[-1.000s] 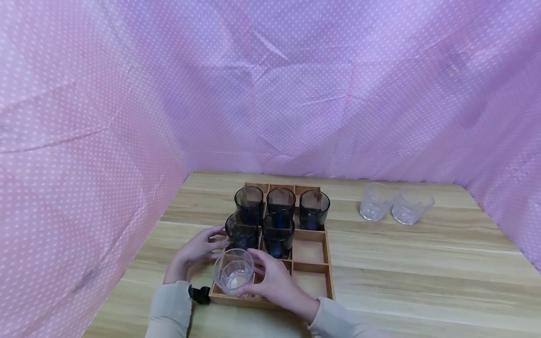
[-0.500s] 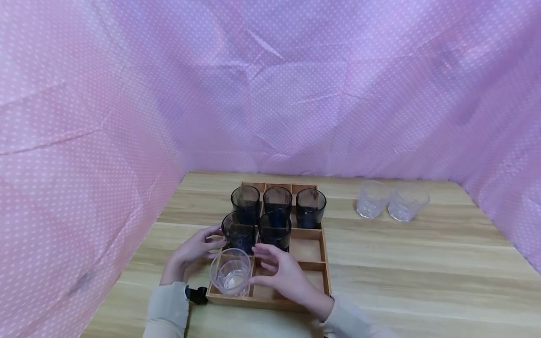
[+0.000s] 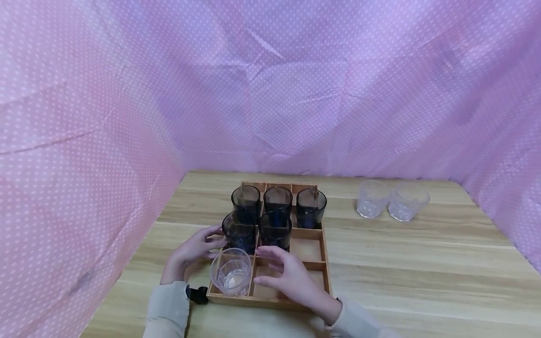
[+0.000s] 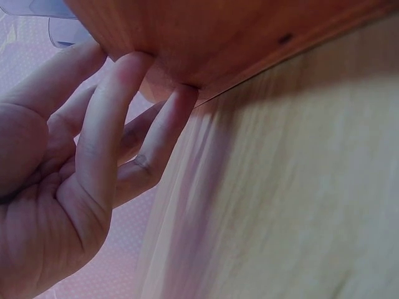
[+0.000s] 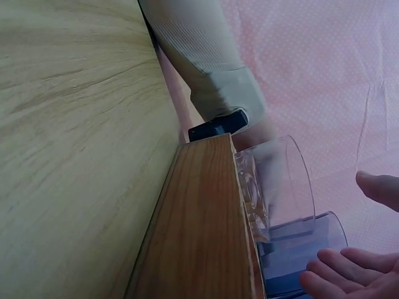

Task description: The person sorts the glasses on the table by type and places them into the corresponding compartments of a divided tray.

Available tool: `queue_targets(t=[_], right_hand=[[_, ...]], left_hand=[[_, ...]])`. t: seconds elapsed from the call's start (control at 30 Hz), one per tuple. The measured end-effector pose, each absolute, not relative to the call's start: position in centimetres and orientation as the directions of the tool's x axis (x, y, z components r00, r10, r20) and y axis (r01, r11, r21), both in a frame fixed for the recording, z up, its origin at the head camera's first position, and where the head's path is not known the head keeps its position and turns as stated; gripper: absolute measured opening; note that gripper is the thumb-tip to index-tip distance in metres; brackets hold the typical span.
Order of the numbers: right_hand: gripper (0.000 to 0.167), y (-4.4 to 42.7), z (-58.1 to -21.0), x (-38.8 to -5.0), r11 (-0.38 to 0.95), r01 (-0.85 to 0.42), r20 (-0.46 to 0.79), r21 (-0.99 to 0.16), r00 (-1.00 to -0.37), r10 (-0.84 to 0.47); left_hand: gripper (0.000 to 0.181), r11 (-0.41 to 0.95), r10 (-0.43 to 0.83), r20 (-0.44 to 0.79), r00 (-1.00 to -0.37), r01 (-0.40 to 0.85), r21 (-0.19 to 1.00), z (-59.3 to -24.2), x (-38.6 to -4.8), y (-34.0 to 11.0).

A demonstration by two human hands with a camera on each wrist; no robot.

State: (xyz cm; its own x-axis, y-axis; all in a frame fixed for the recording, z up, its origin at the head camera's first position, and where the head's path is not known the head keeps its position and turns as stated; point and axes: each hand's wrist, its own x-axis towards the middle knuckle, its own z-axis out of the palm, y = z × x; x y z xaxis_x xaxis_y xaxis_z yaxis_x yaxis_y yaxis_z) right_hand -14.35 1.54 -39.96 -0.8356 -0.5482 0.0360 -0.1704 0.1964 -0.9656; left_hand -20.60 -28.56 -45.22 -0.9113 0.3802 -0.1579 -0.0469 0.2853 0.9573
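A clear glass (image 3: pixel 230 272) stands upright in the front left compartment of the wooden divided tray (image 3: pixel 270 304). My right hand (image 3: pixel 291 277) hovers over the tray's front row, right of that glass and apart from it, fingers spread and holding nothing. In the right wrist view the thumb (image 5: pixel 381 189) shows away from the clear glass (image 5: pixel 283 180). My left hand (image 3: pixel 195 246) touches the tray's left side; in the left wrist view several fingertips (image 4: pixel 132 65) rest against the tray wall (image 4: pixel 206 43). Several dark glasses fill compartments behind, among them a front one (image 3: pixel 239 234).
Two more clear glasses, a left one (image 3: pixel 372 199) and a right one (image 3: pixel 406 203), stand on the table (image 3: pixel 401 263) at the back right. A black wrist strap piece (image 3: pixel 197 295) sits by the tray's front left corner. Pink dotted cloth (image 3: pixel 270 103) surrounds the table.
My right hand has let go of the clear glass and moved right, away from it. The glass has come to stand in the front left compartment. My left hand stays by the tray.
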Motion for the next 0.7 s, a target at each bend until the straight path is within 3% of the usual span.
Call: queue_targets(t=[0.7], right_hand=[[0.050, 3.9, -39.3, -14.5, 0.173, -0.173, 0.071, -0.970, -0.876, -0.477]], left_hand=[[0.065, 0.298, 0.388, -0.161, -0.908, -0.041, 0.954, -45.0, -20.5, -28.5]])
